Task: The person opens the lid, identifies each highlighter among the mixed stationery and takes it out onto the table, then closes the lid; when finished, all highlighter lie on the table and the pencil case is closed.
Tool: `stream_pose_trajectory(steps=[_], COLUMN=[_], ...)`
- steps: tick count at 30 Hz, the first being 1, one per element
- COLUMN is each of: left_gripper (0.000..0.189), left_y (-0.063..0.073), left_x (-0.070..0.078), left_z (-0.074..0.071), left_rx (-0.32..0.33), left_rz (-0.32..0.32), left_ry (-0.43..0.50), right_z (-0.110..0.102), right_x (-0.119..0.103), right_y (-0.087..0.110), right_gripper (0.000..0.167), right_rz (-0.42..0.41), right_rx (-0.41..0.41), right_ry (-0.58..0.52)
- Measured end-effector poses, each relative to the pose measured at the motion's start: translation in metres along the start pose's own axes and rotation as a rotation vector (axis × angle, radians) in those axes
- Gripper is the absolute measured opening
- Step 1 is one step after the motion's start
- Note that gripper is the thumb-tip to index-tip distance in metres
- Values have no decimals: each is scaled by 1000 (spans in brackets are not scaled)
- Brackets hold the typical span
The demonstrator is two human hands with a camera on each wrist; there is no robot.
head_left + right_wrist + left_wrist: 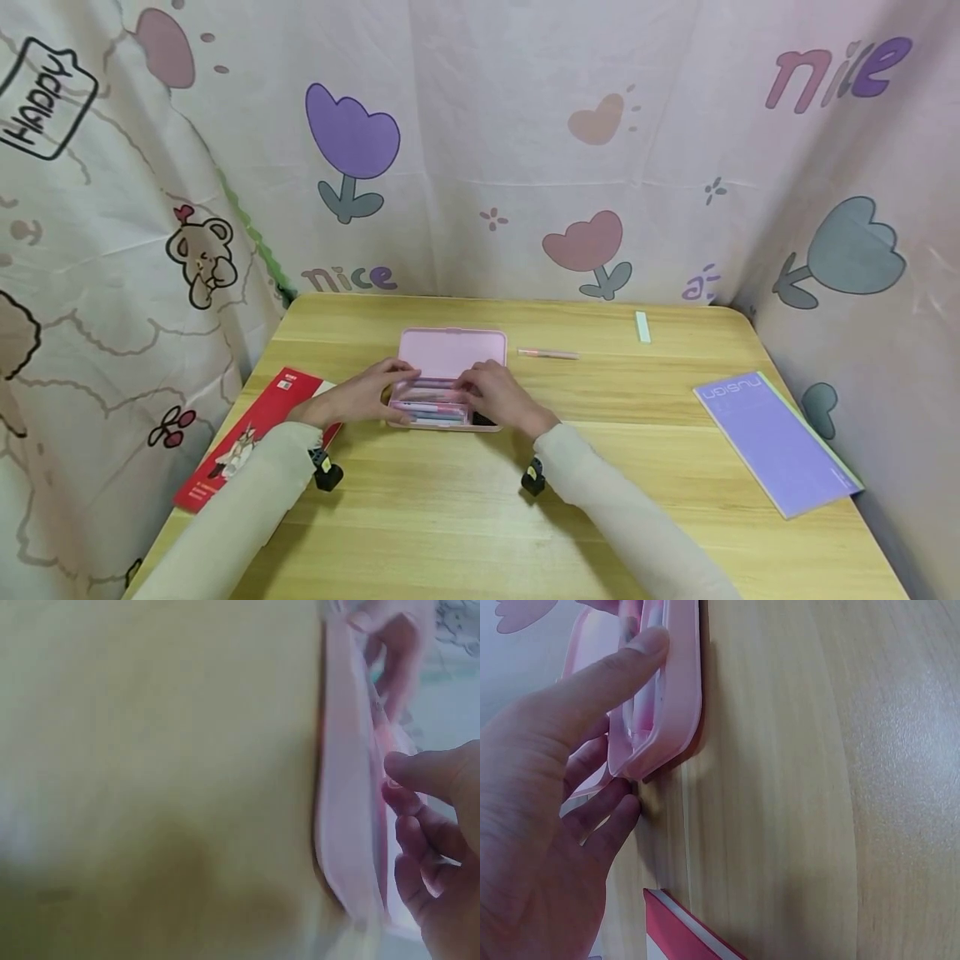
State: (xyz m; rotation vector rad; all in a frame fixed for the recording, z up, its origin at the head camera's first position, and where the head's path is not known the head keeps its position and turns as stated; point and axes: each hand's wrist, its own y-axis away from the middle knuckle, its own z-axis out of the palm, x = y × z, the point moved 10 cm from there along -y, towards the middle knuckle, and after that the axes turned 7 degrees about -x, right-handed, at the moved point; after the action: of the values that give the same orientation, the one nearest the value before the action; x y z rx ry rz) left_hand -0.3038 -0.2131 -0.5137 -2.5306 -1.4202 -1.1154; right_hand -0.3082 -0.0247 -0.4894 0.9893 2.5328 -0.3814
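Observation:
A pink pencil case lies with its lid raised at the table's middle, several pens inside. My left hand holds its left end; in the left wrist view the thumb reaches over the front wall and pens while the other fingers sit around the end and back. Over the right half of the case is my right hand, fingers bent. In the right wrist view its thumb and index fingertip pinch a pink pen-like piece at the case's opening, mostly hidden by the fingers.
Right of the case lies a light pink pen, with a pale flat strip farther back. A purple notebook rests at the table's right, a red book at the left beneath the left forearm. A patterned curtain borders the table's back.

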Motion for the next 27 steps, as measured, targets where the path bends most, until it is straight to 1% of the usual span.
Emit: stream_pose_trajectory(steps=[3, 5, 10, 15, 18, 22, 27], left_gripper=[95, 95, 95, 96, 96, 96, 96], left_y=[0, -1, -2, -2, -1, -1, -2], left_x=[-1, -2, -3, -6, -7, -6, -7], left_z=[0, 1, 1, 1, 1, 1, 1], left_rx=[1, 2, 0, -4, -4, -4, -2], left_rz=[2, 1, -5, -33, -43, -49, -50], left_ry=[5, 7, 12, 15, 18, 25, 22], right_z=[-14, -25, -52, -75, -86, -93, -87], right_x=[11, 22, 55, 93, 112, 135, 160], right_y=[7, 15, 40, 67, 83, 102, 119], right_gripper=[14, 15, 20, 18, 17, 16, 17], right_rz=[17, 47, 126, 196, 237, 292, 350], right_rx=[50, 75, 134, 193, 212, 224, 215], right_ry=[-46, -92, -198, -218, -204, -198, -198])
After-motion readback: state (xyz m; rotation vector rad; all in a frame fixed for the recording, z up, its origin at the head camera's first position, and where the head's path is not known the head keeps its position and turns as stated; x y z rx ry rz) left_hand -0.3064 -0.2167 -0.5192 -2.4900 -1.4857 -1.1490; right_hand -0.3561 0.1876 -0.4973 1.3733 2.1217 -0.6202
